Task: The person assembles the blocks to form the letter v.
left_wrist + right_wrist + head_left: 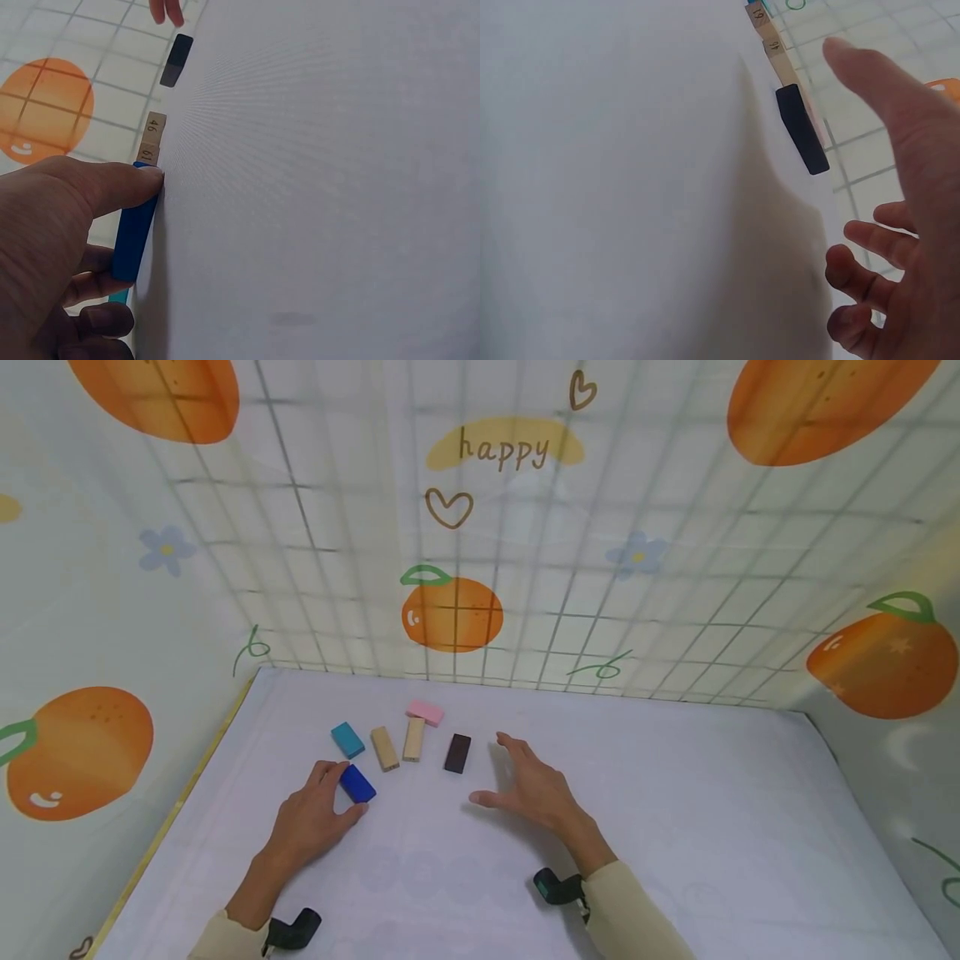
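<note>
My left hand (311, 818) pinches a dark blue wooden block (357, 784) at the table's left side. In the left wrist view the thumb lies at one end of the blue block (136, 232) and fingers at the other. My right hand (536, 785) hovers open to the right of a black block (457, 753), thumb and fingers spread with nothing between them. That black block (802, 129) lies flat, apart from the right hand (907, 225) in the right wrist view.
Beyond the blue block lie a light blue block (348, 740), two plain wooden blocks, one left (385, 749) and one right (413, 740), and a pink block (425, 712) touching the right one. A white cloth (675, 827) covers the table; a printed curtain (517, 543) hangs behind.
</note>
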Tool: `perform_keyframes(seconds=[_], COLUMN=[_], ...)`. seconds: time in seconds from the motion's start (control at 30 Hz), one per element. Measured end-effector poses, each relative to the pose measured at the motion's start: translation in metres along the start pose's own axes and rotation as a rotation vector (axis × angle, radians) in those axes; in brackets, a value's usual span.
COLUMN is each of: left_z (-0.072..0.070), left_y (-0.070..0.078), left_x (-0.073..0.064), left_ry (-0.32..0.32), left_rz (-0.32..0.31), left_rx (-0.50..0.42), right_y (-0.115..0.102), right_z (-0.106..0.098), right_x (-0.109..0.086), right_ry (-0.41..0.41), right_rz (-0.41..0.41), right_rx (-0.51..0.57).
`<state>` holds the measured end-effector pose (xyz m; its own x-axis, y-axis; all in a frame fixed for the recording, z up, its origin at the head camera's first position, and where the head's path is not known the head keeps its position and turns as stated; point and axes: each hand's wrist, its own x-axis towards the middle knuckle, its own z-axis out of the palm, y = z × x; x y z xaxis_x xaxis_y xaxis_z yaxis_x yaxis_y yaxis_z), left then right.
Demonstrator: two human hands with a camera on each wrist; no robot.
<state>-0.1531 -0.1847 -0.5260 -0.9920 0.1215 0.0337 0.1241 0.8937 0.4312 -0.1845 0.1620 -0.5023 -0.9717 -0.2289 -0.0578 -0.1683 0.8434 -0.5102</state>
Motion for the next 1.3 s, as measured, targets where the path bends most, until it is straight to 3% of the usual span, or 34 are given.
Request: perform_keyframes(seconds=[0.93,1.3], left_z=[0.002,0.001], left_y=[-0.002,-0.001], left_x=[-0.003,-0.003], left_ry=[0.036,0.016], left_rz=[0.024,0.006], left_rx=[-0.013,-0.008], right_y=[-0.008,-0.011], right_z=[0.006,0.006], right_x=[0.008,0.013], right_ry=[-0.025,-0.030], right_rz=[0.008,0.003], right_rx=[0.016,0.005])
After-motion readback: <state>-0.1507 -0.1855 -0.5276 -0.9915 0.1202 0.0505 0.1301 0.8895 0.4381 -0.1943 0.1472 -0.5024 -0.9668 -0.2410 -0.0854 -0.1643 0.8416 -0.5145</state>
